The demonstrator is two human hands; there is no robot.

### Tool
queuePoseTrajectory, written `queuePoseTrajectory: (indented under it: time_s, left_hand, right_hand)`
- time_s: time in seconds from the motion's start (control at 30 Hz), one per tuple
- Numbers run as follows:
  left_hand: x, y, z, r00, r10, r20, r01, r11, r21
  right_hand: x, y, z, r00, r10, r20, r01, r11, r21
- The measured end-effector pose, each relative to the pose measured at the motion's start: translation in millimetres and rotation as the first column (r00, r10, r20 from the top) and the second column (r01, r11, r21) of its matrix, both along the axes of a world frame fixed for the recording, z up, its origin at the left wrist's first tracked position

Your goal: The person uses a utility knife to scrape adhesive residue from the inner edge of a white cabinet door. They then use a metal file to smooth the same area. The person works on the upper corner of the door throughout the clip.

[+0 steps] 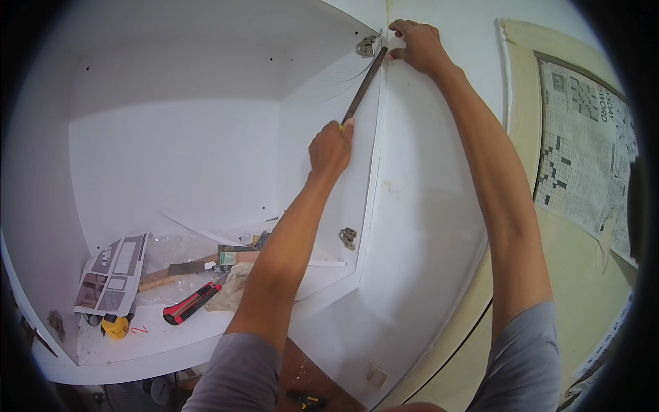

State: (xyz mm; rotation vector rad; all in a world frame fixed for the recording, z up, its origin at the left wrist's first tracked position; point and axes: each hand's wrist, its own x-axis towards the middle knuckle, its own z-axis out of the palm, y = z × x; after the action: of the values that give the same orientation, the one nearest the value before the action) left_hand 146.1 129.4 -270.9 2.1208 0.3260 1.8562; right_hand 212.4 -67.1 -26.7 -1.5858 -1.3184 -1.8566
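As a slim, straight, dark bar (364, 87) slants upward, the left hand (331, 150) clenches its lower end; the right hand (420, 47) curls near the tip, hold unclear.

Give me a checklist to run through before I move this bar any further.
1. Left hand closed around the dark flat bar: ok, gripping its lower end.
2. Right hand clear of the bar's upper tip: not ok, its fingers are close beside it.
3. Upper hinge on the side panel: ok.
4. Utility knife away from both hands: ok, lying on the cabinet floor.
5. Knife blade retracted: cannot tell, too small to see.
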Motion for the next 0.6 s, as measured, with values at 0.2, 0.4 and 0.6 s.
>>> queuePoseTrajectory:
  time_s: [0.2, 0.4, 0.6]
  left_hand:
    - [-9.1, 31.4, -69.1, 0.984, -0.176, 0.023, 0.176, 0.984, 0.015]
    - [-56.7, 12.0, -89.5, 0.971, -0.229, 0.070, 0.234, 0.970, -0.071]
    - [-132.3, 9.0, -109.4, 0.917, -0.363, 0.164, 0.392, 0.896, -0.207]
  right_hand:
    - [-20.6, 15.9, -35.3, 0.943, -0.305, 0.136, 0.265, 0.931, 0.252]
    - [-32.7, 6.5, -32.2, 0.949, -0.316, 0.001, 0.314, 0.943, 0.106]
    - [-40.2, -17.6, -67.7, 0.991, -0.123, -0.054, 0.098, 0.939, -0.330]
